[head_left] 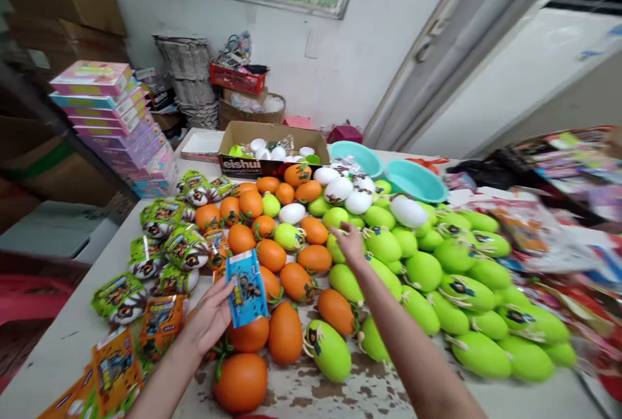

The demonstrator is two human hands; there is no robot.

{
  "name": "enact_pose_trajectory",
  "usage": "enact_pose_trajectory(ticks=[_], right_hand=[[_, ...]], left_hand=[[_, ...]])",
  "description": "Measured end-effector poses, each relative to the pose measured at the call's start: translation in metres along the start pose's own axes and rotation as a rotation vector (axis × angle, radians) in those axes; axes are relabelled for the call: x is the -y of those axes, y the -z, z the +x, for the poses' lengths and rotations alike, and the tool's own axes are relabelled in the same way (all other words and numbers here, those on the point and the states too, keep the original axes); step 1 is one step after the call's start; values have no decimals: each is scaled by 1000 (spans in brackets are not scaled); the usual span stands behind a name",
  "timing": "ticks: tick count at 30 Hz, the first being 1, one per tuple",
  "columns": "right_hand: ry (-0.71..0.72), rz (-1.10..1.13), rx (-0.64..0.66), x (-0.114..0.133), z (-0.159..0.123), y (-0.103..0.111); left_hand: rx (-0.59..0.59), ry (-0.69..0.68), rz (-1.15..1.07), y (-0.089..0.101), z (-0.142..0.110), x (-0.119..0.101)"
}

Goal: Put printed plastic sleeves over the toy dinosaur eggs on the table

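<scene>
Pinched by 1 edge in left hand (212, 317), apparently to keep flat: blue packet (247, 288), above orange eggs (286, 333). Loosely spread over green eggs (424, 271), nothing visibly gripped: right hand (350, 245).

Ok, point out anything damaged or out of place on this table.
The table has brown worn patches along its near side, so its white surface looks damaged. Two green egg-shaped toys sit among orange ones, which looks odd beside the mostly green group farther right.
</scene>
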State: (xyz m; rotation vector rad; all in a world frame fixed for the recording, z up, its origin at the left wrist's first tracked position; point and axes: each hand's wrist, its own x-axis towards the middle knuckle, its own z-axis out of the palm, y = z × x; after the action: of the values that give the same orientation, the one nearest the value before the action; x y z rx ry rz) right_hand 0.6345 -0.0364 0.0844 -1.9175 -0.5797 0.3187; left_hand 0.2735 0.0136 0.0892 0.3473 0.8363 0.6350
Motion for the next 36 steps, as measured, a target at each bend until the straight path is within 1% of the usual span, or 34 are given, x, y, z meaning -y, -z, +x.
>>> enact_pose_trajectory(ticks=[2, 4, 6, 8, 10, 12, 16, 18, 21, 25, 28, 31, 34, 36], right_hand=[[-24, -29, -44, 0, 33, -3], [-40, -42, -52, -1, 54, -9], [-46, -37, -37, -4, 60, -15], [-45, -15, 1, -9, 50, -18], [-42, 11, 48, -14, 25, -17], [-41, 26, 83, -19, -9, -12], [-74, 6, 93, -33, -89, 13], [-115, -19, 79, -40, -130, 29], [-168, -61, 60, -53, -184, 49], [-207, -98, 76, -68, -242, 61], [-196, -141, 56, -76, -273, 65], [-133, -205, 46, -82, -292, 69], [-76, -306, 10, -92, -297, 69], [-93, -310, -24, -101, -291, 65]], left_hand=[[23, -23, -18, -6, 9, -6], [49, -43, -25, -12, 15, -10], [55, -52, -9, -16, 20, -13], [63, -31, 34, -18, 22, -11], [66, 3, 79, -16, 23, -8], [43, 27, 105, -10, 24, -4], [-61, 42, 117, 8, 19, -2], [-91, 46, 128, 19, 12, -5], [-101, 55, 162, 36, -4, -13], [-168, 31, 194, 55, -25, -19], [-214, 29, 190, 61, -35, -16], [-217, 51, 168, 58, -42, -7], [-158, 96, 174, 51, -48, 5], [-143, 115, 186, 46, -51, 13]])
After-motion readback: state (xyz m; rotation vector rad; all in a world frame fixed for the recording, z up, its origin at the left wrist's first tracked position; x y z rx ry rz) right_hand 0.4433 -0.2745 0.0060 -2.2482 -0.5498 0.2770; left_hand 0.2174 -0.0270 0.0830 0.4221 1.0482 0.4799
